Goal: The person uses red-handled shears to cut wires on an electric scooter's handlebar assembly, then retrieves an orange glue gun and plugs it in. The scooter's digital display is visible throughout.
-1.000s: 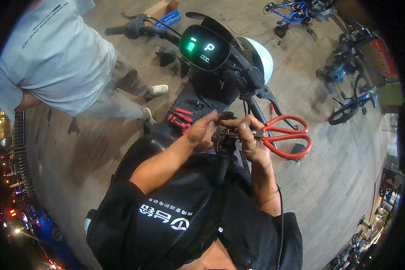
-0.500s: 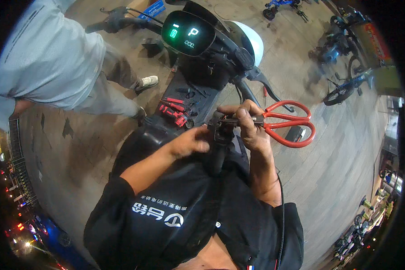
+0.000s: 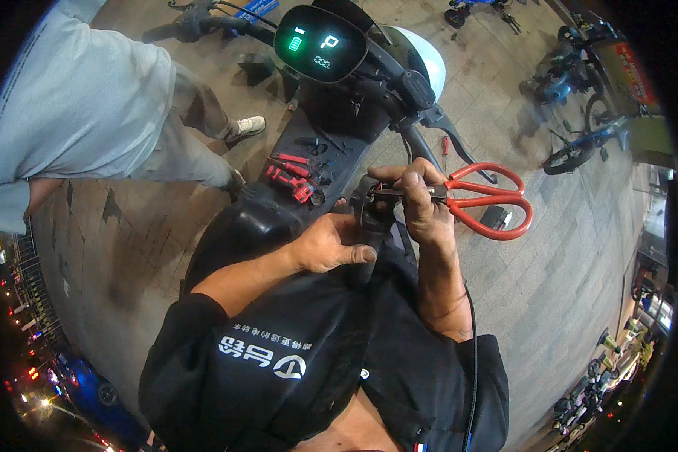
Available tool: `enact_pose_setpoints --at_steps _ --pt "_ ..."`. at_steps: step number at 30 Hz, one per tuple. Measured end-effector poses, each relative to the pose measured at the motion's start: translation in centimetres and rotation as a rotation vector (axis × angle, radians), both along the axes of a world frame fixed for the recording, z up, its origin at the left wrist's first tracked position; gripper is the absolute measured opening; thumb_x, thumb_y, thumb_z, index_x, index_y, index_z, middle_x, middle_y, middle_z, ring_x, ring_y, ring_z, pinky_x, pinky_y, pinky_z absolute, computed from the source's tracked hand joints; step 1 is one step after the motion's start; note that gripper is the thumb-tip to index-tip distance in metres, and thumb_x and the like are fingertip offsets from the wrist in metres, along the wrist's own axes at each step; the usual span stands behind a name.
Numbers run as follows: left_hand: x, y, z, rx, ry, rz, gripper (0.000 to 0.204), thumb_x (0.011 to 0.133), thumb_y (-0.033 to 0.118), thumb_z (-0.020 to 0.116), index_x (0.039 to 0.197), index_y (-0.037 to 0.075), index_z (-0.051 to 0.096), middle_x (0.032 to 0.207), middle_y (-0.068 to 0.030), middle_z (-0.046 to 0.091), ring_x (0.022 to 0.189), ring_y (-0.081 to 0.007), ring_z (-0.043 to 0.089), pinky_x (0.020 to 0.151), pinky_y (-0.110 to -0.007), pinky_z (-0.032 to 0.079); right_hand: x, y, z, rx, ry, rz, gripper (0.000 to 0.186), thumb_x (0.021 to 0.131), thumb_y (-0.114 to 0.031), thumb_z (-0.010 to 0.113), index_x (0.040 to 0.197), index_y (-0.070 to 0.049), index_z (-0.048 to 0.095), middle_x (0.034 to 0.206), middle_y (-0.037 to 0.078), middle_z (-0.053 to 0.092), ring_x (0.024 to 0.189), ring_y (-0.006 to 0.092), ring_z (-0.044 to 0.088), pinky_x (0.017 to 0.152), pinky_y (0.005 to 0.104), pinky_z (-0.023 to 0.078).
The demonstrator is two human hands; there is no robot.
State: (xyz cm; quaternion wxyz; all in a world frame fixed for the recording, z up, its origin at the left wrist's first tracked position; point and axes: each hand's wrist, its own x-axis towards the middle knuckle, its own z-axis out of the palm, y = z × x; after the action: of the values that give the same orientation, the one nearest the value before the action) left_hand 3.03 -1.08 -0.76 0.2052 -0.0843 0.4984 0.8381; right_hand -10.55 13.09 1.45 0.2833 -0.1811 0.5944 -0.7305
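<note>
My left hand (image 3: 330, 245) is wrapped around a black grip-shaped part (image 3: 366, 260) in front of my chest. Its thumb lies across the near side, and the other fingers are mostly hidden behind. Thin wires seem to show at the part's bulky upper end. My right hand (image 3: 422, 203) is closed around the blade end of a pair of scissors with red loop handles (image 3: 497, 202). The handles stick out to the right, with no fingers through them. The narrow dark blades point left, at the upper end of the black part.
An electric scooter with a lit display (image 3: 320, 44) stands before me. Red-handled tools (image 3: 294, 179) lie on its footboard (image 3: 339, 154). A red screwdriver (image 3: 445, 151) is beyond the scissors. At left stands a person in a grey shirt (image 3: 83, 98). Bicycles (image 3: 580, 143) are at far right.
My left hand has moved right and closed around the black part, its thumb now resting along it. The scissors have shifted slightly right in my right hand's hold.
</note>
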Motion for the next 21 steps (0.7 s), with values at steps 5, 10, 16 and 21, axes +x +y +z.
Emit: enact_pose_setpoints --at_steps 5,10,16,21 --pt "0.0 0.0 0.0 -0.007 0.039 -0.002 0.037 0.083 0.020 0.075 0.111 0.001 0.060 0.100 -0.0020 0.063 0.097 -0.0129 0.056 0.091 -0.033 0.043 0.1 -0.1 0.5 0.018 -0.038 -0.012 0.032 0.093 -0.033 0.054 0.079 -0.004 0.051 0.097 0.021 0.068 0.064 0.0183 0.062 0.063 0.0313 0.051" --pt "0.0 -0.1 -0.5 0.063 0.046 -0.059 0.036 0.084 0.022 0.073 0.111 0.001 0.061 0.101 -0.0040 0.063 0.098 -0.0144 0.056 0.092 -0.034 0.043 0.2 0.3 0.7 -0.013 -0.150 0.018 0.031 0.093 -0.032 0.054 0.080 -0.004 0.050 0.097 0.021 0.068 0.063 0.0188 0.061 0.063 0.0329 0.051" --pt "-0.1 0.1 -1.5 0.272 -0.011 -0.064 0.047 0.081 0.023 0.075 0.117 0.000 0.056 0.102 -0.0126 0.066 0.096 -0.0238 0.064 0.088 -0.039 0.050 0.4 0.2 1.2 -0.001 -0.140 -0.004 0.032 0.093 -0.032 0.053 0.079 -0.004 0.049 0.096 0.021 0.067 0.062 0.0186 0.061 0.060 0.0298 0.050" --pt "0.1 0.0 -2.5 0.406 -0.005 -0.122 0.049 0.080 0.022 0.076 0.117 -0.001 0.055 0.103 -0.0149 0.066 0.096 -0.0263 0.064 0.089 -0.040 0.050 0.4 0.1 0.8 -0.028 -0.115 0.020 0.032 0.093 -0.032 0.053 0.079 -0.003 0.049 0.096 0.022 0.067 0.064 0.0181 0.061 0.059 0.0287 0.050"
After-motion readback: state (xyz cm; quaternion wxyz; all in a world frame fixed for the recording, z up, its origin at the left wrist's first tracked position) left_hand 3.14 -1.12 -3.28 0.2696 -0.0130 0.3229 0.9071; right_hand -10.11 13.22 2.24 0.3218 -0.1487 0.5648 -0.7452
